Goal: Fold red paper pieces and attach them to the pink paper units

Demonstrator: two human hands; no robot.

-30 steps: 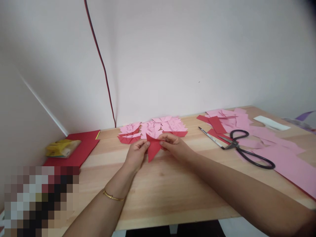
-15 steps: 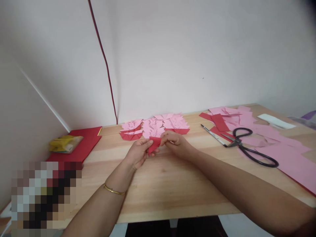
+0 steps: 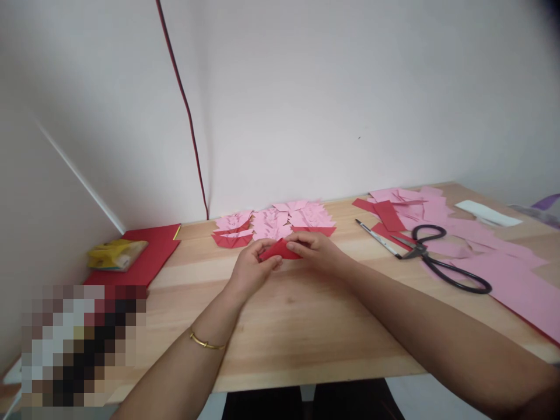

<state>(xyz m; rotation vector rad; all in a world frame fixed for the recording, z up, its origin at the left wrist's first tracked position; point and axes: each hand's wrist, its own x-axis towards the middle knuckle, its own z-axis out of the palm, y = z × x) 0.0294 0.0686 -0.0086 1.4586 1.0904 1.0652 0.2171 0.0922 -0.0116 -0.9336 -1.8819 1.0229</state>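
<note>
A small folded red paper [image 3: 280, 251] is held between both hands above the wooden table, its top edge pointed. My left hand [image 3: 254, 267] pinches its left side, thumb in front and fingers behind. On the paper's right end, my right hand [image 3: 312, 249] closes with thumb and fingertips. Just beyond the hands lie rows of folded pink pieces [image 3: 269, 223]. Folded red pieces [image 3: 231, 240] sit along the front of these rows, to the left and right.
Black-handled scissors [image 3: 420, 251] and a pen [image 3: 378, 239] lie on the table [image 3: 289, 326] at right, beside pink sheets [image 3: 511, 280], red strips [image 3: 389, 216] and a white strip [image 3: 487, 213]. At left, a yellow packet [image 3: 114, 255] rests on red sheets [image 3: 160, 249].
The red paper has turned from hanging downward to lying wider between the hands. My left thumb has moved lower and right, and my right hand now grips the paper's right end.
</note>
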